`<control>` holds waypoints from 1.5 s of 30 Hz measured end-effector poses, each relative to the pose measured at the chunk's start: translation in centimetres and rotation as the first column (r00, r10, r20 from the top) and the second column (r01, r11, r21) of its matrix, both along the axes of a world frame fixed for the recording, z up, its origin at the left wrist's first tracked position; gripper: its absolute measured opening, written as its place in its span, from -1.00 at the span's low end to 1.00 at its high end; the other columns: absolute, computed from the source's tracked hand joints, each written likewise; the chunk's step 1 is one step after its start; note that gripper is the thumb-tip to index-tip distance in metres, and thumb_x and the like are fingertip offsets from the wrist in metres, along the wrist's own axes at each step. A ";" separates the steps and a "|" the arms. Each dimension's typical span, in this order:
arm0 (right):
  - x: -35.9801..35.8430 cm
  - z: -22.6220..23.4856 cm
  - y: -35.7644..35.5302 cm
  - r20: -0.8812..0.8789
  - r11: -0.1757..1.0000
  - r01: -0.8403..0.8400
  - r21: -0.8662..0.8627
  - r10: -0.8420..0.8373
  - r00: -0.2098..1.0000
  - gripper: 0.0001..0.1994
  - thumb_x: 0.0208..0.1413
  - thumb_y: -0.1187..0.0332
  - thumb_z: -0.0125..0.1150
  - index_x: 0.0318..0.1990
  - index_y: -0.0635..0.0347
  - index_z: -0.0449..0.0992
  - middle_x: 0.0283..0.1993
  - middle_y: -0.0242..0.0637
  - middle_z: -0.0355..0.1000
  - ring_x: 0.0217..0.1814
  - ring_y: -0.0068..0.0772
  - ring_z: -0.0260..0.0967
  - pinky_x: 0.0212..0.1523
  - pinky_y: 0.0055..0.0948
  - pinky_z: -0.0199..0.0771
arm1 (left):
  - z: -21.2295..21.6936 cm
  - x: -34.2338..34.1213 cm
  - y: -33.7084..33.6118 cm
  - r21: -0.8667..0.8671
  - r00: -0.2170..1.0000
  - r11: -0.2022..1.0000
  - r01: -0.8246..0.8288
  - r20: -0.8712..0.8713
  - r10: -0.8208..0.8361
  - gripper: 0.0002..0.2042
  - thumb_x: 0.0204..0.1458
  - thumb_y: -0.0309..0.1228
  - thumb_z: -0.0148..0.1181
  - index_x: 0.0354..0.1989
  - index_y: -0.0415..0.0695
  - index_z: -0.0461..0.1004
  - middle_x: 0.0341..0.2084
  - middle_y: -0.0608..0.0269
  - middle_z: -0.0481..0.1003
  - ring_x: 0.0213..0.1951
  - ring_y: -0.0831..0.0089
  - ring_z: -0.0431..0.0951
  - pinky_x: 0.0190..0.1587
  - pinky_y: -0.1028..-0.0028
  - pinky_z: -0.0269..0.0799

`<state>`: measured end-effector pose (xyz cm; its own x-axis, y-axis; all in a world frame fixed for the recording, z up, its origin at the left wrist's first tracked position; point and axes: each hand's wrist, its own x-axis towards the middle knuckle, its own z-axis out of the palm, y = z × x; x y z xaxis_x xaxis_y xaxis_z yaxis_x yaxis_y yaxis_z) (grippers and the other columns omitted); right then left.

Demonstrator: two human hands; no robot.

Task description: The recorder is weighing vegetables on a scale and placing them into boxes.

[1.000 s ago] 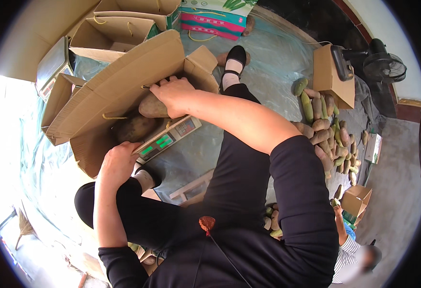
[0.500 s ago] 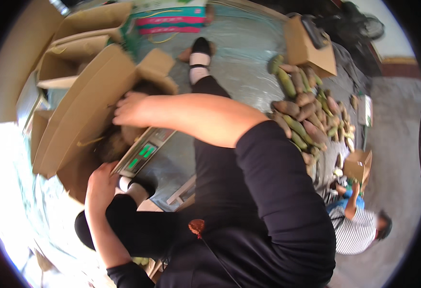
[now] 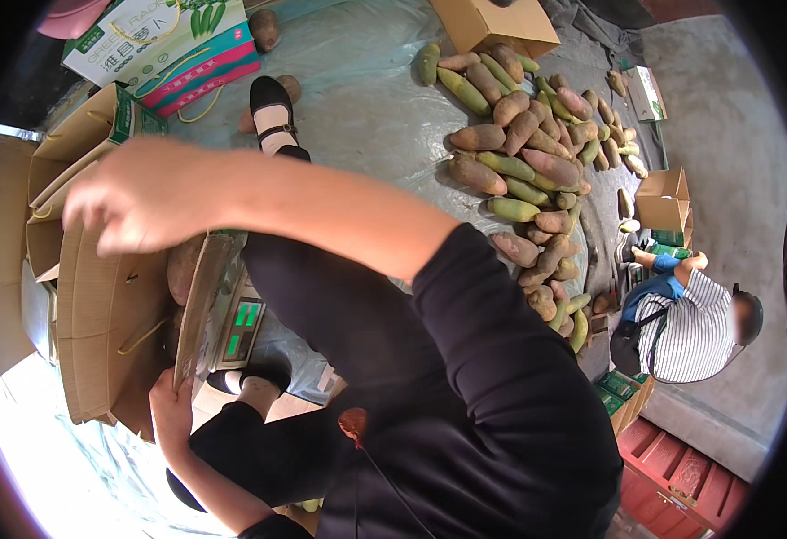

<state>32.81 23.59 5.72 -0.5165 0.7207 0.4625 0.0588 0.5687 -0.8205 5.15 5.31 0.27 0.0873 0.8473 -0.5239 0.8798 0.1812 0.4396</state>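
Observation:
A tall cardboard box [image 3: 110,328] with raised flaps stands in front of me at the left, beside a digital scale [image 3: 241,331] with a lit green display. Inside, a brownish-red root vegetable [image 3: 183,269] shows partly behind the near flap; the lower contents are hidden. My left hand [image 3: 172,409] grips the edge of that near flap [image 3: 194,314], fingers closed on it. Over the far flap hovers my right hand [image 3: 137,198], its fingers curled and smeared by motion. Whether it touches the cardboard or holds anything is unclear.
A heap of green and reddish-brown root vegetables [image 3: 537,153] covers plastic sheeting to my right. Open boxes [image 3: 74,135] and a printed carton [image 3: 169,54] stand at the far left. Another person [image 3: 694,323] in a striped shirt sits at the right near more boxes [image 3: 663,199].
My right hand has come up out of the box and moved left over its far flap. My left hand has shifted down to the near flap, which now stands upright. The view has turned rightward.

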 end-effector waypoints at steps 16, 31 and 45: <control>36.4 -27.2 -13.1 0.992 0.448 0.886 0.118 -0.013 -0.125 -0.41 0.01 0.46 0.06 0.24 -0.13 0.13 0.28 -0.32 0.14 0.31 -0.25 0.11 0.13 -0.15 0.31 | 0.2 1.0 0.1 -0.038 0.973 0.974 -0.224 -0.073 0.221 -0.86 -0.10 -0.50 0.19 -0.39 -0.31 0.45 -0.64 0.16 0.39 -0.54 0.47 0.33 -0.40 0.43 0.31; 41.2 -30.3 -19.7 0.983 0.700 0.699 0.142 -0.016 -0.184 -0.33 -0.12 0.47 0.19 0.23 -0.11 0.15 0.23 -0.41 0.19 0.32 -0.29 0.07 0.20 -0.10 0.16 | -1.0 1.1 0.3 -0.004 0.958 0.969 -0.247 -0.154 0.244 -0.85 -0.11 -0.45 0.21 -0.44 -0.28 0.43 -0.66 0.21 0.38 -0.55 0.51 0.31 -0.42 0.43 0.29; 36.2 -31.3 -18.7 0.991 0.659 0.750 0.061 0.050 -0.124 -0.24 -0.35 0.28 0.41 0.14 -0.16 0.21 0.11 -0.36 0.28 0.21 -0.21 0.18 0.04 0.08 0.25 | 1.1 3.1 1.3 0.038 0.975 0.987 -0.158 -0.151 0.162 -0.81 -0.16 -0.48 0.26 -0.31 -0.22 0.57 -0.41 0.07 0.53 -0.34 0.17 0.55 -0.24 0.36 0.42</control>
